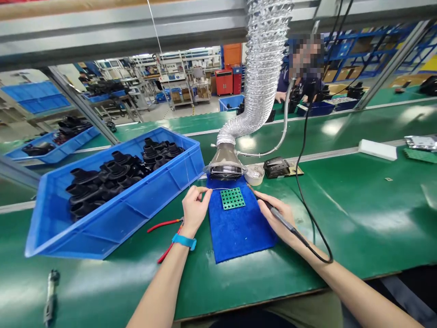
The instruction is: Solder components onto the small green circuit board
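Left hand pinching solder wire, right hand holding soldering iron, green perfboard

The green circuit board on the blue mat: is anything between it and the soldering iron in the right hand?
Nothing visible does: only the blue mat lies between the soldering iron and the green board.

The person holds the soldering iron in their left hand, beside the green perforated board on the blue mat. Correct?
No: the head view shows the soldering iron in the right hand, not the left, beside the green perforated board on the blue mat.
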